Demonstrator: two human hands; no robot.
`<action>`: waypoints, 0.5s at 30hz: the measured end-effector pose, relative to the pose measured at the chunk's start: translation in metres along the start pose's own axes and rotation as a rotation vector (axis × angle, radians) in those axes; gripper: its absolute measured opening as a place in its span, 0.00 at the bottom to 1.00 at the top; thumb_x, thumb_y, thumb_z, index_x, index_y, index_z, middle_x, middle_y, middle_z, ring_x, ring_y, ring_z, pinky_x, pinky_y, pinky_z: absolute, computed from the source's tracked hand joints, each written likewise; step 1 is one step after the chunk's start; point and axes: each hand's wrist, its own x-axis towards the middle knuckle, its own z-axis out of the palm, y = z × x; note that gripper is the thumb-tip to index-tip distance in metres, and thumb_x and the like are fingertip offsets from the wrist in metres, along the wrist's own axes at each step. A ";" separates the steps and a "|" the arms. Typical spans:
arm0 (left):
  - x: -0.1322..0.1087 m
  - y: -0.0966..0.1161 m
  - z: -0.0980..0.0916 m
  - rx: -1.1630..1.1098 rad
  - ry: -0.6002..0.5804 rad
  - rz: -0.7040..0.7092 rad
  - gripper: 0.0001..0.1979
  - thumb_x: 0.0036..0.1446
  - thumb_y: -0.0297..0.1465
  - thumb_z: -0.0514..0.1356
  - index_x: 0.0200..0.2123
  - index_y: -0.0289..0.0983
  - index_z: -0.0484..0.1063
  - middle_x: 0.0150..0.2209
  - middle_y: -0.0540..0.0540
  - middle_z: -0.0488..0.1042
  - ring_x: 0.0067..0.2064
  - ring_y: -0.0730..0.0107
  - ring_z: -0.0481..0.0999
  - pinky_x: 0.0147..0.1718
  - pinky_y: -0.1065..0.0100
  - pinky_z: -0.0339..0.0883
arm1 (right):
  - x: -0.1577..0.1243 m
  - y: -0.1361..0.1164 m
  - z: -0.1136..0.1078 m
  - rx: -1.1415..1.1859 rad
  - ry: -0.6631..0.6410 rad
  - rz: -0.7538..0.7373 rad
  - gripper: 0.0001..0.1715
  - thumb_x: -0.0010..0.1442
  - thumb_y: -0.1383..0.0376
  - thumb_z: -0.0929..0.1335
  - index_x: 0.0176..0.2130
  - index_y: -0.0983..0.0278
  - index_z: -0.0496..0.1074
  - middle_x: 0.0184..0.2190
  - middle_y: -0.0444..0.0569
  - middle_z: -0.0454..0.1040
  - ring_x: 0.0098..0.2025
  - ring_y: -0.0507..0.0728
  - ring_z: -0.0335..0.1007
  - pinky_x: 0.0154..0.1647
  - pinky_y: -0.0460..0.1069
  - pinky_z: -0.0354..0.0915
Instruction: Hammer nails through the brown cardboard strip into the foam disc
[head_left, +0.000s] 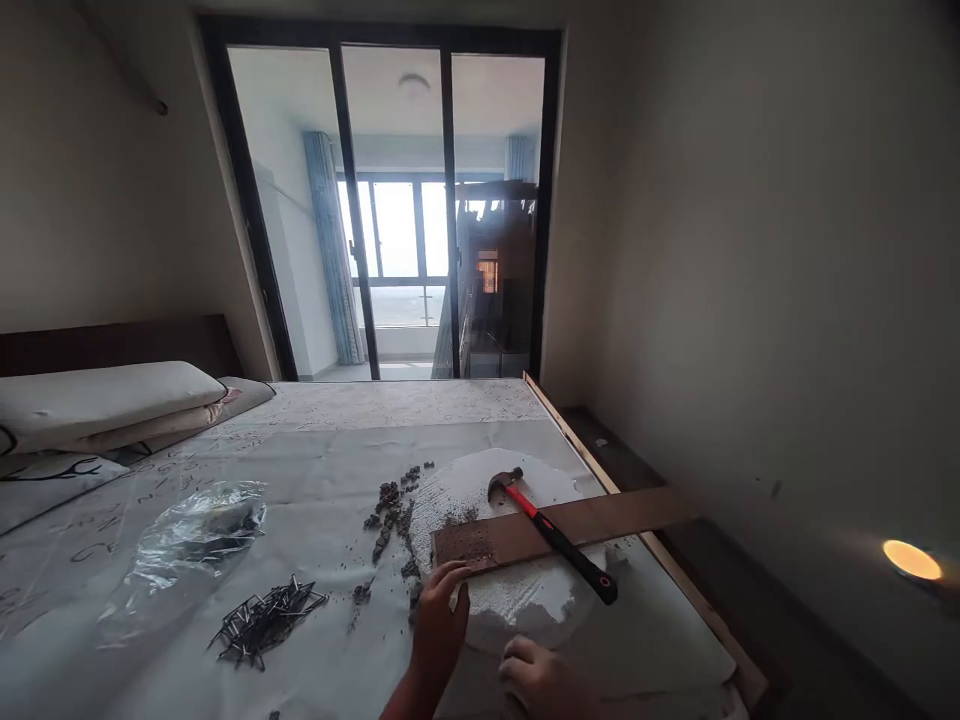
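Observation:
A brown wooden board [600, 517] lies across a white rounded slab [517, 590], with its right end reaching past the bed's edge. On the board rests a claw hammer [551, 535] with a red and black handle, its head toward the far side. My left hand [441, 620] is at the board's near left corner, fingertips by its edge and thumb apart. Lower down, my right hand [544, 680] is closed with curled fingers, near the slab's front edge; what it holds, if anything, is hidden. A pile of metal nails [266, 618] lies to the left.
Grey crumbs [388, 510] are scattered left of the slab. A clear plastic bag [202, 535] lies beyond the nails on the pale sheet [330, 500]. Pillows [112, 400] are stacked at left. A wooden rail [574, 435] runs along the right edge, beside the wall.

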 end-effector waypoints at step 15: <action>0.036 -0.067 -0.011 0.358 -0.286 -0.277 0.14 0.53 0.28 0.54 0.43 0.36 0.71 0.41 0.42 0.71 0.38 0.66 0.72 0.36 0.69 0.64 | 0.163 0.043 0.012 -0.942 -0.082 -0.374 0.12 0.57 0.72 0.63 0.30 0.66 0.75 0.34 0.51 0.75 0.40 0.56 0.68 0.39 0.48 0.64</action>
